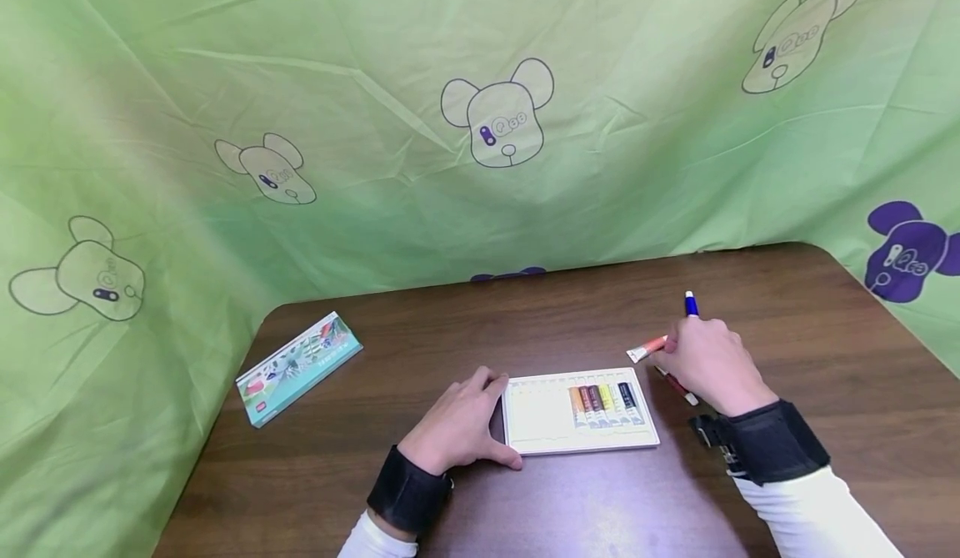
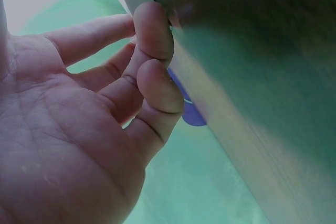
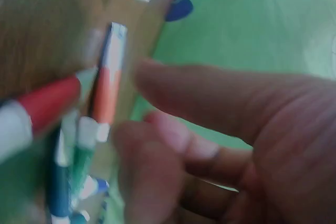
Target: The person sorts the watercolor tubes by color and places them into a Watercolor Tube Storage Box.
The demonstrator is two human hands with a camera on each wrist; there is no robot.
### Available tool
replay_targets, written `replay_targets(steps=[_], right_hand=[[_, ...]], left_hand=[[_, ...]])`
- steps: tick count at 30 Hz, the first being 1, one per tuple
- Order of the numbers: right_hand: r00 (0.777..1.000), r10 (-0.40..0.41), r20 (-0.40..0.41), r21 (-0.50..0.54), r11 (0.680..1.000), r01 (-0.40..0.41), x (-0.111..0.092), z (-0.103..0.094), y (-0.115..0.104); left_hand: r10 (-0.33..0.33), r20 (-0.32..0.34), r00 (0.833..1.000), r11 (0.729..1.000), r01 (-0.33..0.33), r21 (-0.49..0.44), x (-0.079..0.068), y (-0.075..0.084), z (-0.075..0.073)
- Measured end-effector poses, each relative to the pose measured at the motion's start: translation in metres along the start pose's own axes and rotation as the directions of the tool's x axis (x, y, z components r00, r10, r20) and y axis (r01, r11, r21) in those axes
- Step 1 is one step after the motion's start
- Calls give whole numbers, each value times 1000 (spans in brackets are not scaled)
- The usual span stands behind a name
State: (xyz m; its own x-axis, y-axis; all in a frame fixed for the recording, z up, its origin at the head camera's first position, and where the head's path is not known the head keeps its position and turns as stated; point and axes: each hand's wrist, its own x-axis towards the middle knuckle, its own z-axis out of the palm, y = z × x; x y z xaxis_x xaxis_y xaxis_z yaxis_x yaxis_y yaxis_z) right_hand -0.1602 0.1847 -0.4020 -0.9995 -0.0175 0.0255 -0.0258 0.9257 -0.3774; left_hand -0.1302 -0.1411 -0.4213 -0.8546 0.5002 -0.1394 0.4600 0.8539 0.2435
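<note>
A white paint tray lies on the table with several paint tubes in a row in its right part. My left hand holds the tray's left end, thumb at the near corner and fingers at the far one. To the right of the tray, my right hand hovers over loose tubes, thumb and forefinger apart with nothing seen between them. Closest to its fingertips is an orange paint tube. A red tube, a green tube and a dark blue tube lie nearby, blurred.
A teal and white patterned box lies on the left of the brown wooden table. Beyond the right hand a blue tube sticks out. Green cloth with mouse-like prints hangs behind the table.
</note>
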Motion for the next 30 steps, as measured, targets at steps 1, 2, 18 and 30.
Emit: replay_targets(steps=[1,2,18,30], right_hand=[[1000,-3,27,-14,1000,3,-2,-2,1],[998,-5,55,-25,1000,6,-5,-4,1],[973,17,229,-134,991,14,-19,-3,9],[959,-3,283,-158,986,50,-19,-7,12]], left_hand=[[-1,1,1000,1000,1,-4,0,0,0],[-3,2,1000,1000,3,-7,0,0,-1],[1,-9,1000,1000,-1,-8,-2,0,-1],[-3,-6,1000,1000,3,-10,-1,0,0]])
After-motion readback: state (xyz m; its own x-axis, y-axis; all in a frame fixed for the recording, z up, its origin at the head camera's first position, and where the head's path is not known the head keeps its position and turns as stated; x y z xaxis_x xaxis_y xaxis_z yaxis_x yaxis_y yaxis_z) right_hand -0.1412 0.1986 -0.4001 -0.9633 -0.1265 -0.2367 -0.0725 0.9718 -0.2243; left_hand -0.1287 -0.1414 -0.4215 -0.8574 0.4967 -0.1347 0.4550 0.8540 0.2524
